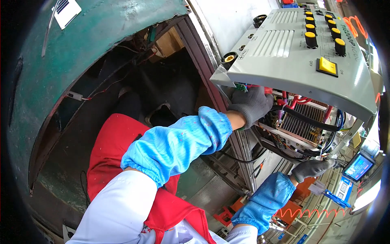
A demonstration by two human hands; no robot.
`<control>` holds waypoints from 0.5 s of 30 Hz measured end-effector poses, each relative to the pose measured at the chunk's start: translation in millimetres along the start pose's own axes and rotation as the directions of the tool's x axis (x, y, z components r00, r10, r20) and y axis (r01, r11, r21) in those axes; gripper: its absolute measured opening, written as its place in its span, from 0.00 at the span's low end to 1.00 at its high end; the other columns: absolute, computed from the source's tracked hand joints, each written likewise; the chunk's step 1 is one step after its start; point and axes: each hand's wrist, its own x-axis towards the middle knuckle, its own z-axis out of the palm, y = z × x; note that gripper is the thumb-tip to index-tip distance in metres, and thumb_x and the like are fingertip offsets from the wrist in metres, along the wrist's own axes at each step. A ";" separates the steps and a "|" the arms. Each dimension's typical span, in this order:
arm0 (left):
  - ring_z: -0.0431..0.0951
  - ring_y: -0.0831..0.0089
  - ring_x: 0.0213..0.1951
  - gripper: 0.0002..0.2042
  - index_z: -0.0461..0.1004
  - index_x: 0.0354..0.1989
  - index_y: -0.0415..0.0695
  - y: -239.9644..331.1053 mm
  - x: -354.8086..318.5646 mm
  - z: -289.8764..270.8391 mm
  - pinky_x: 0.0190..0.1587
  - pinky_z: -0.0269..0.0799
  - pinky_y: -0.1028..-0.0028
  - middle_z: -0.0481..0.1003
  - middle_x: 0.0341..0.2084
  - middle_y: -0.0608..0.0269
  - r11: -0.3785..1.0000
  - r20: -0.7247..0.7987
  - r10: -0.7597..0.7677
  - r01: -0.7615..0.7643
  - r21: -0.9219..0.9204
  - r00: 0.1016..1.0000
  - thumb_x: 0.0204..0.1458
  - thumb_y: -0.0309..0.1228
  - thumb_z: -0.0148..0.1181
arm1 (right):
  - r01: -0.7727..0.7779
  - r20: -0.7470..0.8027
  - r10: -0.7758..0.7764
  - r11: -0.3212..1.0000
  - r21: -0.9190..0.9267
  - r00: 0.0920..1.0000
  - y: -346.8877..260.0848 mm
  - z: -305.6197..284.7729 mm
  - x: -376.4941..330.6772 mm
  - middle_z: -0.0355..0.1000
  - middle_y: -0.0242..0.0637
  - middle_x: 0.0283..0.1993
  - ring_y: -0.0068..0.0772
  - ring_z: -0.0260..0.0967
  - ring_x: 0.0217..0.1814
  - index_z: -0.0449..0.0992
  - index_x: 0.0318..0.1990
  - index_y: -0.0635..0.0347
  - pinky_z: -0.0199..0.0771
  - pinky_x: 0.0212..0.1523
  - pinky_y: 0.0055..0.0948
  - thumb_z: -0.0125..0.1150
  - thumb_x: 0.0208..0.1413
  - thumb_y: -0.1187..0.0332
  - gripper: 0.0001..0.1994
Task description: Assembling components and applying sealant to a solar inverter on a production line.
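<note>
Panel (284,53) just above left hand (251,106)

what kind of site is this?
Likely a factory assembly line: an opened grey control unit with yellow-capped knobs, its wiring and heatsink exposed, a station monitor, gloved hands at work.

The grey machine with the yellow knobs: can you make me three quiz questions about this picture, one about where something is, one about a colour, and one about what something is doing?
1. Where is the left hand?
A. under the edge of the grey panel
B. on the floor
C. on the small screen

2. What colour is the rocker switch?
A. blue
B. yellow
C. green

3. How is the machine?
A. fully closed
B. wrapped up
C. open, with wires and finned metal block showing

Answers: 1 A, the gloved hand reaches in just below the panel. 2 B, the switch is plainly yellow. 3 C, red and black wires show under the raised panel, with the right hand lower down.
</note>
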 end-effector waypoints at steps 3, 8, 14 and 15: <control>0.77 0.38 0.44 0.26 0.64 0.56 0.41 3.9 -0.2 -5.1 0.50 0.68 0.45 0.75 0.44 0.37 0.999 0.081 -0.052 0.051 0.019 0.995 0.55 0.47 0.49 | -0.096 0.046 0.094 0.995 0.041 0.995 1.3 -1.7 -3.1 0.67 0.51 0.58 0.50 0.68 0.57 0.62 0.61 0.64 0.71 0.56 0.42 0.47 0.65 0.75 0.17; 0.77 0.38 0.42 0.25 0.64 0.55 0.41 -6.3 4.0 7.7 0.48 0.69 0.44 0.74 0.45 0.37 0.999 0.002 -0.019 0.019 0.034 1.000 0.56 0.47 0.49 | -0.116 0.042 0.116 0.993 -0.016 0.992 -8.7 -2.5 -0.7 0.67 0.53 0.58 0.50 0.69 0.58 0.62 0.61 0.66 0.71 0.58 0.42 0.45 0.66 0.76 0.17; 0.78 0.38 0.40 0.24 0.63 0.54 0.40 0.1 -1.4 0.4 0.45 0.70 0.44 0.74 0.45 0.36 1.000 -0.004 -0.013 0.014 0.020 1.000 0.55 0.46 0.49 | -0.089 0.014 0.089 0.996 -0.007 0.996 -1.9 -1.1 -2.7 0.67 0.55 0.60 0.52 0.68 0.59 0.62 0.62 0.67 0.70 0.60 0.42 0.45 0.67 0.74 0.18; 0.78 0.38 0.40 0.24 0.64 0.53 0.40 -0.3 -1.5 0.6 0.45 0.71 0.44 0.74 0.44 0.36 1.000 -0.015 -0.012 0.012 0.016 1.000 0.55 0.45 0.49 | -0.105 0.020 0.105 0.994 -0.009 0.994 -2.3 -0.5 -3.1 0.67 0.55 0.60 0.53 0.68 0.59 0.62 0.62 0.67 0.70 0.60 0.42 0.44 0.67 0.74 0.18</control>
